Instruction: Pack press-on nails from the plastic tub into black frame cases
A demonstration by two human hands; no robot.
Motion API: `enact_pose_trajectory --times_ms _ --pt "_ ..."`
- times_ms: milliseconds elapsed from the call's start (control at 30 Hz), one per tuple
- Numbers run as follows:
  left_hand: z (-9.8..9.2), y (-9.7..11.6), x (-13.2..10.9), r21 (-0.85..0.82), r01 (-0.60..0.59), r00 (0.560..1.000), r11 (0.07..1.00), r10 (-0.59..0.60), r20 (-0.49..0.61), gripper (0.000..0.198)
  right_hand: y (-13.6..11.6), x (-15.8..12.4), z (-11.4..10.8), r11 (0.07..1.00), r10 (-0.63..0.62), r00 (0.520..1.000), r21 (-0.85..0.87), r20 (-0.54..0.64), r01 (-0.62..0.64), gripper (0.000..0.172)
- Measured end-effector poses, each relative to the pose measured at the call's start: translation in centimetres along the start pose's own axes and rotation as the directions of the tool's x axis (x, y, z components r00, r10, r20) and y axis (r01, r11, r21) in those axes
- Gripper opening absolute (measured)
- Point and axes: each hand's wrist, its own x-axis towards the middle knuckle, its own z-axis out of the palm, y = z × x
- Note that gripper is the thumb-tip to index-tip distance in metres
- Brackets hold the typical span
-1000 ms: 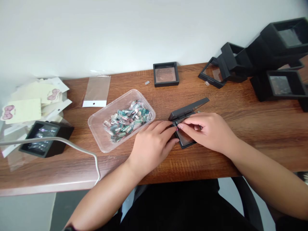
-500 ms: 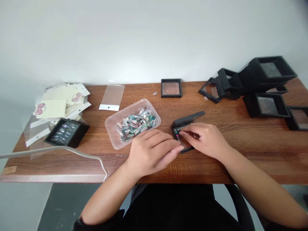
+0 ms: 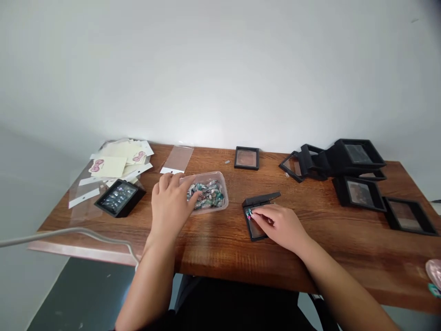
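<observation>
My left hand [image 3: 172, 197] is open, fingers spread, over the left end of a clear plastic tub [image 3: 223, 184]. The tub holds a heap of small glossy teal, silver and pinkish pieces [image 3: 210, 195], partly hidden by my fingers. My right hand [image 3: 280, 225] is closed, thumb and fingertips pinched at the upper left of a small black hinged case [image 3: 253, 234] with its lid raised. At the fingertips show tiny shiny teal and magenta pieces [image 3: 248, 213]; exactly what is pinched is partly hidden.
A black box of shiny pieces [image 3: 119, 197] and piled cards and bags [image 3: 113, 165] lie left. A clear bag [image 3: 177, 158] and black frame [image 3: 247, 157] lie behind, stacked black frames [image 3: 358, 151] right. A white cable [image 3: 86, 232] crosses the front left.
My left hand has moved left from the case to over the tub and spread its fingers. My right hand stays pinched at the case. The view has tilted up.
</observation>
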Motion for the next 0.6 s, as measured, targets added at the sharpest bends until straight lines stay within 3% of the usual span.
enact_pose_trajectory --times_ms 200,600 --pt "0.8 -1.4 1.7 -0.166 -0.164 0.977 0.973 0.183 0.106 0.03 0.2 0.1 -0.3 1.0 -0.026 0.999 -0.015 0.032 0.027 0.025" --pt "2.5 -1.9 2.2 -0.314 -0.153 0.984 0.937 0.175 0.045 0.029 0.2 0.0 -0.6 0.998 -0.058 0.996 -0.006 0.063 0.059 0.023"
